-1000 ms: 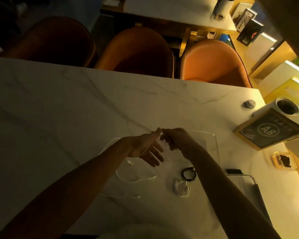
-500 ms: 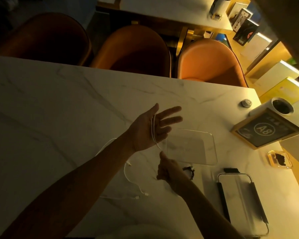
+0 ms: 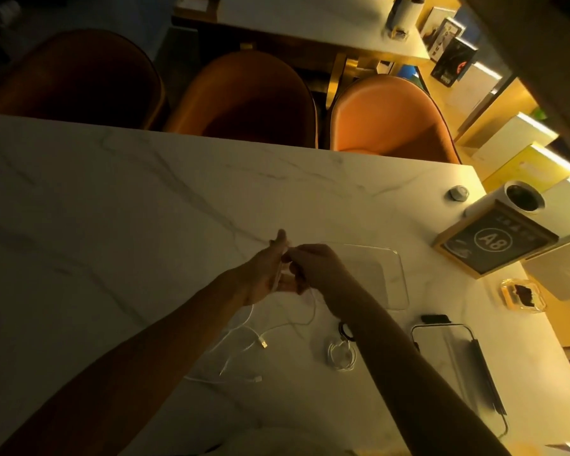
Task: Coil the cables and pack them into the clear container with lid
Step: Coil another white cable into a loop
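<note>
While your two hands meet above the marble table (image 3: 112,205), the head camera shows your left hand (image 3: 264,274) raised edge-on with its fingers straight and a white cable (image 3: 278,273) lying in strands across the palm. Your right hand (image 3: 313,264) presses close against it from the right, fingers curled and pinching that same cable at the left palm. From the hands the cable drops down in loose loops to the table below your left wrist, where its USB plug (image 3: 263,343) and a smaller plug (image 3: 258,378) lie nearer to you.

Just beyond your right hand, partly hidden by it, a flat clear lid (image 3: 385,278) rests on the table. Under your right forearm sit a small coiled black cable (image 3: 344,330) and, touching it on the near side, a coiled white cable (image 3: 341,353). To the right of that forearm stands the clear container (image 3: 458,366) with dark latches along its sides; you cannot tell from here whether anything is inside it.

Well to the right of your hands, a framed sign marked A8 (image 3: 494,240) stands at the table's edge.
</note>
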